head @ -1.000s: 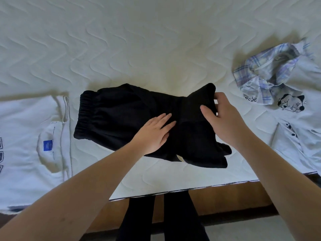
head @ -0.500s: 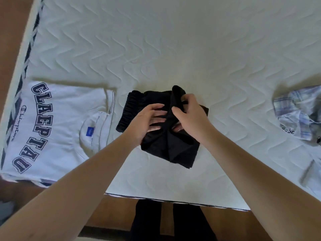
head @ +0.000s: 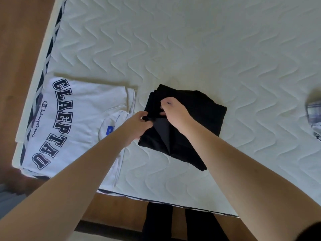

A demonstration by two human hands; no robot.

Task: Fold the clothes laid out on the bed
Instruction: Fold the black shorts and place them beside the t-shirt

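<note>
**Both hands at the left edge of the folded black garment**

A black garment (head: 196, 119) lies folded into a compact bundle on the white quilted mattress (head: 191, 40), a little below the middle of the view. The left hand (head: 137, 126) sits at the bundle's nine o'clock edge, fingers curled and pinching a fold of the black cloth. The right hand (head: 173, 112) rests on top, toward ten o'clock of the bundle, fingers bent and tucked into the layers, gripping the cloth. A white T-shirt (head: 78, 119) with dark block lettering lies flat at nine o'clock of the bundle, just beside it. At three o'clock, by the frame's edge, a plaid shirt (head: 314, 115) shows partly, well apart from the bundle.
</note>
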